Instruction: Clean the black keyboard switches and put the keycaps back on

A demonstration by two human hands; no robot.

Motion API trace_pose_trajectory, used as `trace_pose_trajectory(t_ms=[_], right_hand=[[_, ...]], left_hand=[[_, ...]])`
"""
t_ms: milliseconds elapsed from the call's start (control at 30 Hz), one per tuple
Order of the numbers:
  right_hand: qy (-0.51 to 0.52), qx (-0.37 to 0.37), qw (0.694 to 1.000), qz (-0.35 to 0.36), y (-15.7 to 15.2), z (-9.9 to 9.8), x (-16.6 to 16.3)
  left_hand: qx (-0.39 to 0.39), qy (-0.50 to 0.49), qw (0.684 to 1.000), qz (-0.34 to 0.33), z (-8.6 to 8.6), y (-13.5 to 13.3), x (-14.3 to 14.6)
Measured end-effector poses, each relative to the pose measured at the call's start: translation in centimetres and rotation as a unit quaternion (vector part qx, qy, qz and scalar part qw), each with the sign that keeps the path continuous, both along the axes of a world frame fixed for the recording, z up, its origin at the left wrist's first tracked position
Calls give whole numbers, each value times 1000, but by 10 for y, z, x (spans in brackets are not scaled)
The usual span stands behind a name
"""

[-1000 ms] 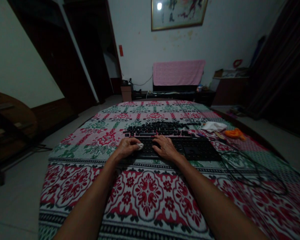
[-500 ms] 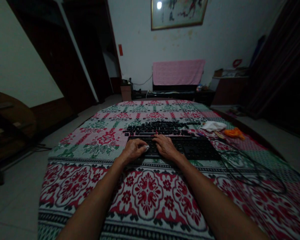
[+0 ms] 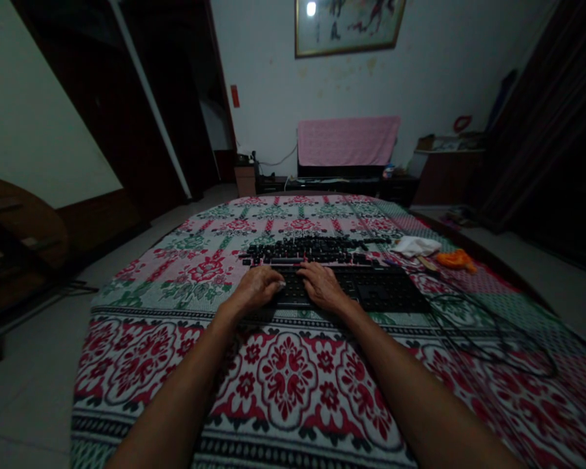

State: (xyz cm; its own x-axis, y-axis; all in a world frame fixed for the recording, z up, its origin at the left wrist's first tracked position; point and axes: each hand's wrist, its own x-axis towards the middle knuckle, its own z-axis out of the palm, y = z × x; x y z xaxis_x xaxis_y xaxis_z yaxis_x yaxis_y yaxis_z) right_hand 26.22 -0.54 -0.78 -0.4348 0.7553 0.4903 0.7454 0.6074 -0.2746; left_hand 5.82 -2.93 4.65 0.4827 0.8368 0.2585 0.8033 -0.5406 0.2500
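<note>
Keyboard [image 3: 390,291]: just lying long-ways left-to-right on the cloth-covered bench [image 3: 288,436], pinching a tiny white wad [image 3: 282,284] in left fingers [image 3: 272,277] over the left end, resting loose, empty-looking right fingers [image 3: 310,273] nearer mid-board.

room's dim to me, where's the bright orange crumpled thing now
In the head view, the bright orange crumpled thing lies on the right side of the floral-patterned tablecloth, just right of the crumpled white cloth and right of the black rectangular keyboard.

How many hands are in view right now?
2: the left hand is at the left end of the black keyboard, pinching a small white wad; the right hand lies across the keyboard, left of its middle. No others show.
</note>
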Motion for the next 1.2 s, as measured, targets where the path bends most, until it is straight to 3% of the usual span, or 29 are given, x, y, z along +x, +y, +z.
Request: trace_pose_trajectory(t_ms=[100,267,400,533,767,1033,1200], right_hand=[[2,-1,1000,4,0,1,0],[-2,-4,1000,3,0,0,0],[-2,-3,1000,0,0,0,0],[1,-2,1000,3,0,1,0],[1,-2,1000,3,0,0,1],[-5,-8,1000,-2,-3,3,0],[-1,-10,1000,-6,-4,5,0]], left_hand=[[6,-16,1000,2,-5,0,3],[21,54,997,-57,-17,0,14],[-45,54,996,-59,-7,6,-8],[-63,-16,998,-2,0,7,-23],[-30,2,997,-67,-14,1,3],[-92,39,992,-79,1,3,-4],[-138,15,984,-115,1,13,-12]])
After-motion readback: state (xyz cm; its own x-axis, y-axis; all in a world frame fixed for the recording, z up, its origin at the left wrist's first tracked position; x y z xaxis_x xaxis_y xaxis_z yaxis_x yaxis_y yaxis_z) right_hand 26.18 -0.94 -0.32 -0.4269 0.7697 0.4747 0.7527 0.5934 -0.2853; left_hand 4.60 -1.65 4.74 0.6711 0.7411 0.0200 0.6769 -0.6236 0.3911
